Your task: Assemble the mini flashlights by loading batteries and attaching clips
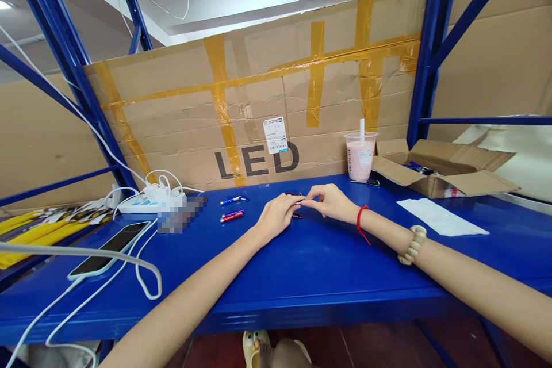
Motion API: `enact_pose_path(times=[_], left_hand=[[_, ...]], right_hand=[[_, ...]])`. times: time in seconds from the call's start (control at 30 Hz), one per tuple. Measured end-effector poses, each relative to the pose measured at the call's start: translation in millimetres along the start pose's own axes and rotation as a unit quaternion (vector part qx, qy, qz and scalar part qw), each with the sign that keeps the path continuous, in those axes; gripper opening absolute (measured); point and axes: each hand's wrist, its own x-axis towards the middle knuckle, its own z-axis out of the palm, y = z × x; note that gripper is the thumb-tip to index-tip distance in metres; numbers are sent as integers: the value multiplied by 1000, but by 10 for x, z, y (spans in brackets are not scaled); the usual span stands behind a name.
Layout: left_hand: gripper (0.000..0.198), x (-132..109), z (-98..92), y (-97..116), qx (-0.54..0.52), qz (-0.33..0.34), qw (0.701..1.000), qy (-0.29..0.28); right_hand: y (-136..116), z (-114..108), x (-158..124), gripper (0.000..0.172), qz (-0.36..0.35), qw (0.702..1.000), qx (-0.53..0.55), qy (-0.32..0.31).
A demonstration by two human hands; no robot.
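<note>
Both hands meet at the middle of the blue shelf top. My left hand and my right hand have their fingertips pinched together on a small dark red pen-like item, mostly hidden by the fingers. A red string and a bead bracelet sit on my right wrist. To the left of my left hand lie a red pen-like item, a purple one just above it and a blue one.
A taped cardboard sheet marked LED stands behind. A pink drink cup and an open carton are at the right, with white paper in front. At left lie a phone, white cables, a power strip and yellow items.
</note>
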Motion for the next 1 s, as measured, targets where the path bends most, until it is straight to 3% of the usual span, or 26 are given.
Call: enact_pose_path(times=[0.17, 0.47, 1.0], left_hand=[[24, 11, 16, 9, 23, -26, 999, -5], [22, 15, 1, 26, 51, -67, 996, -1], [18, 2, -29, 46, -11, -55, 997, -48]], right_hand=[[-44, -28, -4, 32, 3, 1000, -18, 3], [-57, -92, 22, 21, -41, 996, -50, 61], [42, -67, 29, 23, -71, 996, -8, 50]])
